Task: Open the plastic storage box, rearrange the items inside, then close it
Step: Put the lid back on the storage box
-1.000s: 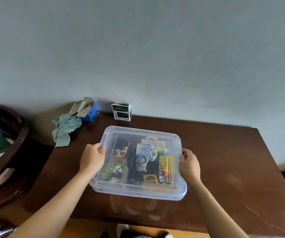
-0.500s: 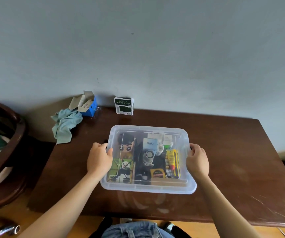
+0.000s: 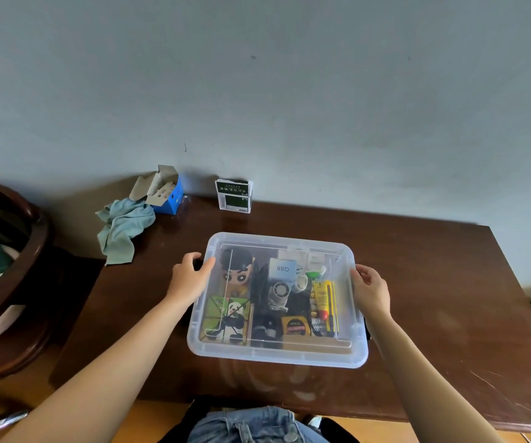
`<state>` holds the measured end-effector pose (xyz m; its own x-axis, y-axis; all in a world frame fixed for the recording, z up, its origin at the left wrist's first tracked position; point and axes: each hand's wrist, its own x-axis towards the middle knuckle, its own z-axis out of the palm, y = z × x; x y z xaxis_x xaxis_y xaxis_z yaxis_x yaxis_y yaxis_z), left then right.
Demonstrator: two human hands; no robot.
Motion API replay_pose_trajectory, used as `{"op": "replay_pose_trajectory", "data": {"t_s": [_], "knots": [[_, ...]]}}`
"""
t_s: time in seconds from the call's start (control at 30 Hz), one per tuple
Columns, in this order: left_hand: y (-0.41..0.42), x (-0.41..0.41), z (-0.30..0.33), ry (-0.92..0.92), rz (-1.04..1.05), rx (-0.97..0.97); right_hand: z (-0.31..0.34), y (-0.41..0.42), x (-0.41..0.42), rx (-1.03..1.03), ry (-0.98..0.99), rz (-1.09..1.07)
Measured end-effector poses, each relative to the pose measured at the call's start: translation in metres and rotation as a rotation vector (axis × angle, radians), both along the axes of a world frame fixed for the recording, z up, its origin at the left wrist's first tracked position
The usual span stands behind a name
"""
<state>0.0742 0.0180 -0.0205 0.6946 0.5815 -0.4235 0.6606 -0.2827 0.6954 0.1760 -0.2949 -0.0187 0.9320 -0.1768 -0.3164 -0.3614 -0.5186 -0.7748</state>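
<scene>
Storage box (image 3: 277, 353) — lid on, between left hand (image 3: 190, 278), right hand (image 3: 371, 290)

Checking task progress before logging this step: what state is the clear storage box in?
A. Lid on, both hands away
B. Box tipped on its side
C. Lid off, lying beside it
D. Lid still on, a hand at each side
D: the lid covers the storage box, with the left hand and right hand at its opposite sides.

"q88" upside down on a pale blue box (image 3: 282, 268) inside.
</scene>
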Motion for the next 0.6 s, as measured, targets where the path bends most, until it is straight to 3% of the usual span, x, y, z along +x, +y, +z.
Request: {"op": "replay_pose_trajectory", "data": {"t_s": [0.1,0.23,0.3,0.43,0.6], "knots": [[0.002,0.006,-0.001,-0.049,0.062,-0.149,-0.001,0.001,0.006,0.096,0.06,-0.073],[0.007,0.01,-0.002,-0.063,0.104,-0.195,-0.003,-0.001,0.014,0.125,0.111,-0.122],[0.006,0.012,0.0,-0.087,0.146,-0.173,-0.003,0.0,0.014,0.126,0.109,-0.138],[-0.008,0.008,0.0,-0.125,0.125,0.053,-0.004,0.003,0.01,0.108,0.072,-0.146],[-0.013,-0.01,-0.006,-0.018,0.086,-0.005,-0.002,-0.007,0.005,0.091,0.234,-0.13]]}}
